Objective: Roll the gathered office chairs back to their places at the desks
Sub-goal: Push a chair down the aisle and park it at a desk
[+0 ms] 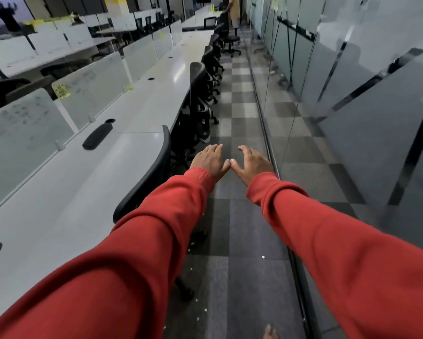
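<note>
The long counter (142, 106) runs along my left, office chairs (154, 172) tucked in a row against its right edge. The glass wall (352, 94) stands on my right, the aisle floor (242, 228) between. A wrist rest (97, 137) lies on the counter, before the partitions (90, 94).

An open-plan office: a long row of white desks (142, 111) split by frosted glass divider panels (90, 94), black mesh swivel chairs (196, 79) tucked along its edge, grey chequered carpet tiles (242, 216), and a glass partition wall (352, 94).

Nearest chair (152, 176) partly behind left sleeve (137, 253)
</note>
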Tool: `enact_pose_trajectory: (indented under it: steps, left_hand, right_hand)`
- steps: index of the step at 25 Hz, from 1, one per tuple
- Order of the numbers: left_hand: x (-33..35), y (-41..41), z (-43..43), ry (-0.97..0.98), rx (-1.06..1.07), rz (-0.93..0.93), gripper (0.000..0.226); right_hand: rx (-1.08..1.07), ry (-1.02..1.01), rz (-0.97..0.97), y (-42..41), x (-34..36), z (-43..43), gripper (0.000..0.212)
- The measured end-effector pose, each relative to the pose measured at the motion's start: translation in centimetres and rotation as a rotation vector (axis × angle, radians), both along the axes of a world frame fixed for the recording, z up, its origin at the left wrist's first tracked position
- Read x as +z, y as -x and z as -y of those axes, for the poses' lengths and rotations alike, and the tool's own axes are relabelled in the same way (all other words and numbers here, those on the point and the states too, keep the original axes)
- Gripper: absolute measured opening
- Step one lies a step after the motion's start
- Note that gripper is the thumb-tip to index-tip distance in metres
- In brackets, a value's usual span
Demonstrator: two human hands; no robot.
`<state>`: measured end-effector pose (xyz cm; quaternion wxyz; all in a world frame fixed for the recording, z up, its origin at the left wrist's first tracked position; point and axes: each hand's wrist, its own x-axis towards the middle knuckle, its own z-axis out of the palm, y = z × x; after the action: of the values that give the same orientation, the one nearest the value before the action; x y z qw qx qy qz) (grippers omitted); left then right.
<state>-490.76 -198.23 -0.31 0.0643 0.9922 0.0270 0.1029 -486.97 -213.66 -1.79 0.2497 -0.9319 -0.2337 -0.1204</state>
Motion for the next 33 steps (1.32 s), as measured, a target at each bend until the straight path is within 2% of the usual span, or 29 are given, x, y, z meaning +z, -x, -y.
enact_pose_trajectory:
  steps: [10, 20, 23, 27, 31, 33]
  left_hand:
    - [-0.5, -16.9, -3.4, -0.033, 0.072, -0.019, 0.06]
    - [-3.0, -34.9, -4.2, -0.026, 0.093, -0.082, 0.062]
    - [-3.3, -41.6, -5.8, -0.037, 0.065, -0.073, 0.069]
    - [-3.3, -51.4, -8.7, -0.05, 0.023, -0.044, 0.09]
    - [-2.7, -60.9, -12.7, -0.093, -0.009, -0.12, 0.06]
    - [-2.4, -65.1, -14.5, -0.088, -0.029, -0.098, 0.056]
  right_hand:
    - [0.067, -0.012, -0.03, -19.3, -1.5, -4.2, 0.056]
    - [0.144, 0.029, -0.067, -37.0, -2.4, -4.5, 0.06]
    - [0.123, 0.039, -0.064, -43.6, -2.9, -5.8, 0.061]
    - [0.102, 0.087, -0.044, -52.7, -2.7, -8.8, 0.056]
    - [0.057, 0.117, -0.069, -61.9, -1.7, -12.7, 0.05]
    - [0.044, 0.095, -0.079, -66.0, -1.1, -14.3, 0.05]
